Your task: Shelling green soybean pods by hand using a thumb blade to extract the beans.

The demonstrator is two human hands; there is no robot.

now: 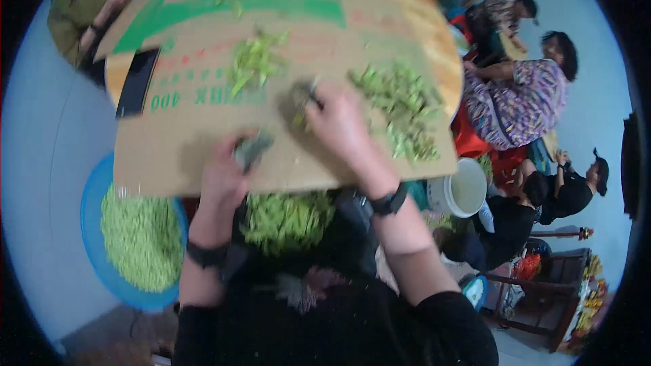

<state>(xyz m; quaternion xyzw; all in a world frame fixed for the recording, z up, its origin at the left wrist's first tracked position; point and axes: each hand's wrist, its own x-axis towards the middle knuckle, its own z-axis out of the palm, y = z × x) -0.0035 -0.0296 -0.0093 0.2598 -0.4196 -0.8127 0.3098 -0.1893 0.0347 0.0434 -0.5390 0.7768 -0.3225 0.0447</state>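
Observation:
Over the cardboard sheet (203,142) on a round wooden table, my left hand (226,171) is closed around a small grey-green thing (253,149), too blurred to name. To its right, my right hand (341,120) is pinched at a small dark thing (310,93), smeared by motion. Beyond the hands lies a small heap of green pod-like pieces (254,64). A wider heap of green and brownish pieces (400,105) spreads right of my right hand. Below the cardboard's near edge, a pile of green pods (288,220) sits close to my body.
A blue basin (91,230) of pale green bean-like pieces stands at my left. A black phone-like slab (139,81) lies on the cardboard's left side. One person (88,13) is at the far left. Several people sit at the right, near a white bucket (441,193).

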